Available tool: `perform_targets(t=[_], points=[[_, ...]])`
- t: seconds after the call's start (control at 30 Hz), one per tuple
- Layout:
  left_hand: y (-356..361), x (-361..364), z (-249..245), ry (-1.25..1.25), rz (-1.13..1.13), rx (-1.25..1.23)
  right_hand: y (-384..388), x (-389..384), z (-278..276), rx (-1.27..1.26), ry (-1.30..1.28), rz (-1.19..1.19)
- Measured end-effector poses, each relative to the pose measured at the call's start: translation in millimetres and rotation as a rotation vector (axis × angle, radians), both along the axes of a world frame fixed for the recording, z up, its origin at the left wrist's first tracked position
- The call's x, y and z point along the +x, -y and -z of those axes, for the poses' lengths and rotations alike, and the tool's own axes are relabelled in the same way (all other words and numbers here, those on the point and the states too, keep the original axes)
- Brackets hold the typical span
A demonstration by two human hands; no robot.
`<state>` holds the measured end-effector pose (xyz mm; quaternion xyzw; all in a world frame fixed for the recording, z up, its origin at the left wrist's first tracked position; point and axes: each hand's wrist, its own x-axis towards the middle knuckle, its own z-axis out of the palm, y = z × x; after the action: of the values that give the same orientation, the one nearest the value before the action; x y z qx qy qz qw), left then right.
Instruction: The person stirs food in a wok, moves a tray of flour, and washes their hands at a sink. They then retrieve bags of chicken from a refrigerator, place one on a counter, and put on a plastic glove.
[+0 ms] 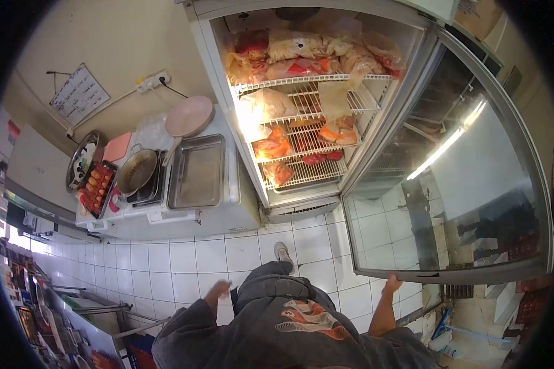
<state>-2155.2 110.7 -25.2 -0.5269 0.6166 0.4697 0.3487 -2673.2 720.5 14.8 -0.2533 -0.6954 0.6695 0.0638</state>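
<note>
An upright fridge (264, 198) stands in front of me with its glass door (461, 184) swung out to the right. My right hand (392, 284) is at the near edge of that door, fingers closed on the frame; the fingertips are partly hidden. At my left side, my left hand (218, 289) hangs in the air with its fingers apart, holding nothing. Inside the fridge, bagged food (295, 46) is packed on the top wire shelf (314, 79). Lower shelves carry an orange-red bag (272, 146), another bag (278, 174) and dark red packs (322, 158).
Left of the fridge, a white chest-like counter (228, 215) bears a metal tray (196, 172), a pan (136, 171), a pink bowl (189, 115) and a tray of eggs (96, 187). White floor tiles (212, 252) lie below. Racks and clutter (49, 301) stand at lower left.
</note>
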Motion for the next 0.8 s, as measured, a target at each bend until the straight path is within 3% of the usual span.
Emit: perform_targets(t=[0.03,0.07,0.1,0.13,0.17,0.23,0.3,0.37,0.4,0.43,0.5,0.53,0.57,0.63,0.7,0.8], points=[[21,-39,-7,-0.135,0.162,-0.225,-24,-21,37,-0.078,0.100,0.017],[26,-71,-35,-0.378,0.190,-0.604,-7,-23,14,-0.030,0.173,0.059],[46,-111,-49,-0.324,0.299,-0.643,7,-19,-18,0.021,0.249,0.110],[58,-155,-77,-0.323,0.376,-0.638,22,-15,-51,0.069,0.321,0.169],[67,-201,-109,-0.329,0.458,-0.637,23,-21,-48,0.007,0.306,0.231],[80,-276,-140,-0.628,0.365,-0.505,17,-31,-30,-0.115,0.280,0.354],[66,-340,-224,-0.964,0.221,-0.282,47,-36,-34,-0.566,0.452,0.510],[51,-389,-305,-1.073,0.386,-0.368,103,-48,-41,-1.032,0.600,0.640],[44,-406,-338,-1.174,0.399,-0.348,140,-47,-40,-1.046,0.482,0.327],[41,-422,-365,-1.274,0.410,-0.331,210,-33,-109,-0.647,0.393,-0.122],[43,-457,-408,-1.501,0.614,-0.695,297,-41,-217,0.620,0.062,-0.887],[44,-472,-429,-1.602,0.719,-0.886,327,-59,-237,0.625,-0.328,-0.905],[39,-484,-454,-1.651,0.577,-0.820,353,-76,-255,0.617,-0.718,-0.898],[28,-506,-503,-1.732,0.297,-0.674,405,-91,-352,0.512,-0.678,-0.780],[34,-534,-533,-1.856,0.304,-0.890,429,-134,-399,0.550,-0.952,-0.683],[47,-566,-576,-1.865,0.314,-1.190,454,-185,-467,0.109,-0.903,-0.555]])
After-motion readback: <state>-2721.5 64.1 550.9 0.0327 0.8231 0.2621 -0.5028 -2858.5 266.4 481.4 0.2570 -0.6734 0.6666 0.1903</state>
